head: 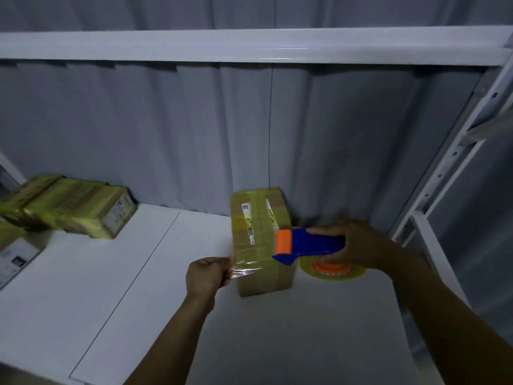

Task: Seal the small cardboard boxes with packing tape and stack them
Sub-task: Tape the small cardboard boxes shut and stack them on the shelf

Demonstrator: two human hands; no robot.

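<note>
Nearest us, the left hand (206,276) is just left of the box's near end, grip pinched on the loose tape end (244,269). The film looks thin and sticky and likely to curl, so we'd keep it taut and hold only the tip. The box (259,237) sits on the white shelf (138,287), already banded in yellowish tape. We judge it light and stiff with a slick taped skin: take it by the two long sides. Right of the box, the right hand (358,245) has its grip wrapped round the blue dispenser (308,244), nose at the box's top edge and roll (333,272) below. Far left of the box, taped boxes (80,209) are piled.
</note>
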